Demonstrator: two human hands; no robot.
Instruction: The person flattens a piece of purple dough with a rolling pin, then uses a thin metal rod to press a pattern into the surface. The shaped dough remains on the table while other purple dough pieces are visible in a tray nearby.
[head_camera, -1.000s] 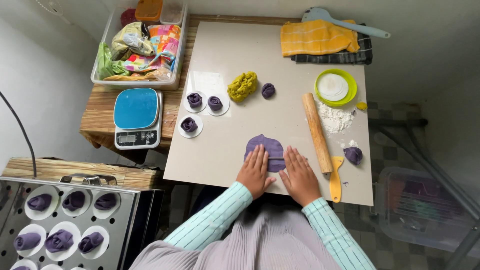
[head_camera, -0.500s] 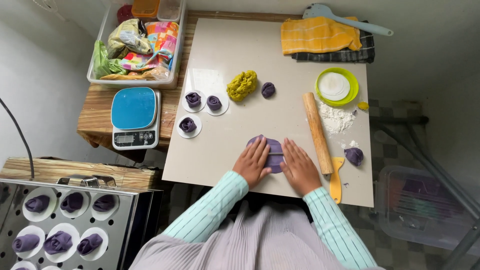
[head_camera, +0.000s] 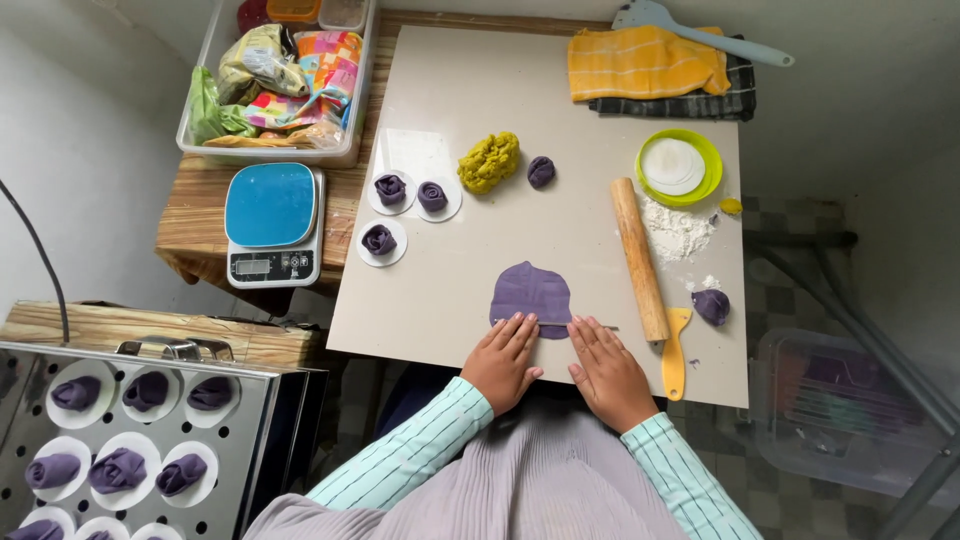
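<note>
Both hands have slid back toward the body: left hand (head_camera: 503, 360) and right hand (head_camera: 608, 368) lie flat, fingers released, touching the purple dough sheet's (head_camera: 531, 293) near edge, just left of the rolling pin (head_camera: 639, 258).

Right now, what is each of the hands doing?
Left hand: open, fingers flat on the near edge of the purple dough sheet.
Right hand: open, fingertips at that same edge.

Purple dough sheet (head_camera: 531, 292), yellow scraper (head_camera: 675, 352), blue-topped scale (head_camera: 271, 222), striped sleeves (head_camera: 420, 452)
</note>
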